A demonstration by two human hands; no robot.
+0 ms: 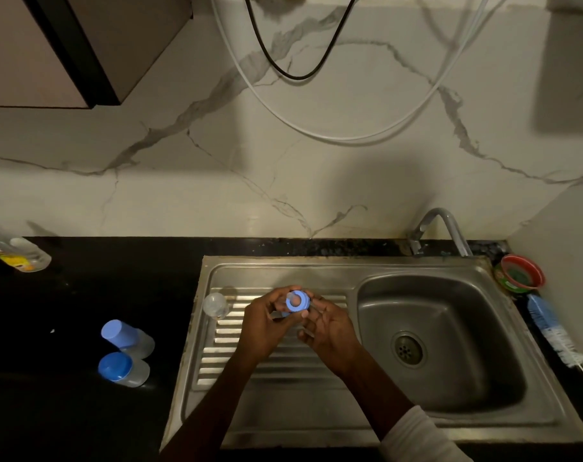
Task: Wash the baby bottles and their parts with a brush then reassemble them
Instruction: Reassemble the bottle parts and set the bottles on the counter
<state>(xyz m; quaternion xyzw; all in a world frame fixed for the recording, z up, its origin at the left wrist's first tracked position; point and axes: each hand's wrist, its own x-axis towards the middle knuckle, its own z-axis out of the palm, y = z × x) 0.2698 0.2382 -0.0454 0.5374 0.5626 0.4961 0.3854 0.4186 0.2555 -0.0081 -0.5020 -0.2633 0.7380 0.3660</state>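
1. Two hands over the drainboard of the steel sink [516, 425]: left hand [266, 325] with fingers curled round a blue screw ring [297, 300], nipple seated in its middle; right hand [328, 330] cupped just beside and under the ring, fingers loosely bent (whether pinching any part of it, cannot tell).
2. One clear dome cap [215, 305] on the drainboard's left edge, near the left hand but apart from it.
3. Two baby bottles left of the sink on the black counter [66, 411], well apart from the hands: the farther bottle [127, 338] with a pale blue cap, the nearer bottle [123, 369] with a deeper blue cap, both lying tilted, almost touching.
4. One bottle brush [553, 331], blue and white bristles, on the counter strip right of the sink basin.
5. One round red-rimmed tub [520, 273] at the sink's far right corner, just beyond the brush.
6. One faucet [440, 231] behind the basin, spout bent over it.
7. One clear plastic bottle [18, 255] with a yellow label, lying far left of the sink by the wall.
8. White marble-veined wall [183, 181] behind the sink; one black cable [300, 76] and white hoses [350, 136] looping down it; dark cabinet [66, 48] up to the left.
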